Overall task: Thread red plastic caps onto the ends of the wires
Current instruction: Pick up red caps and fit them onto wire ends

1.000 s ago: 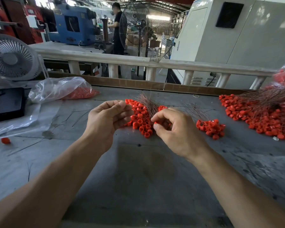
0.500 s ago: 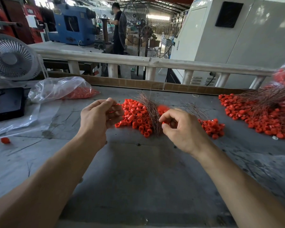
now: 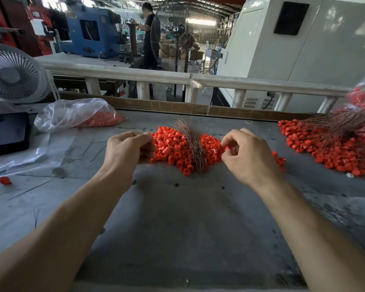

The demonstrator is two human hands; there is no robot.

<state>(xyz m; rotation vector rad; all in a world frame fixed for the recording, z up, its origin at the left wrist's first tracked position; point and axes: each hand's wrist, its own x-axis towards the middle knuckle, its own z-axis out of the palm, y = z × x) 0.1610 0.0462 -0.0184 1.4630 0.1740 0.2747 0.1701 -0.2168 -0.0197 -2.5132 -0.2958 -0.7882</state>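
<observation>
Red plastic caps (image 3: 173, 147) lie heaped at the middle of the grey worktable (image 3: 177, 218), and a bundle of thin copper-coloured wires (image 3: 193, 144) lies across the heap, splitting it into a left and a right part. That layout looks deliberate: caps and wire ends sit side by side within reach of both hands, so neither arm has to travel.

The left hand (image 3: 128, 151) rests at the left edge of the heap with its fingers curled in against the thumb; they seem to pinch something small, perhaps a wire end, but what it is cannot be told. The right hand (image 3: 248, 154) hovers over the right part of the heap, thumb and forefinger closed on a red cap at the fingertips, the other fingers loosely bent. My reading is that one hand feeds a wire while the other offers a cap.

Well off to the right lies a second pile of wires with caps (image 3: 333, 142) at their ends, probably the finished work, kept apart from the loose stock. At the far left a clear plastic bag (image 3: 72, 113) holds more red caps, and a single stray cap (image 3: 5, 180) sits alone near the table's left edge. A white desk fan (image 3: 13, 74) stands behind the bag.

No brand, label or writing is readable anywhere.
</observation>
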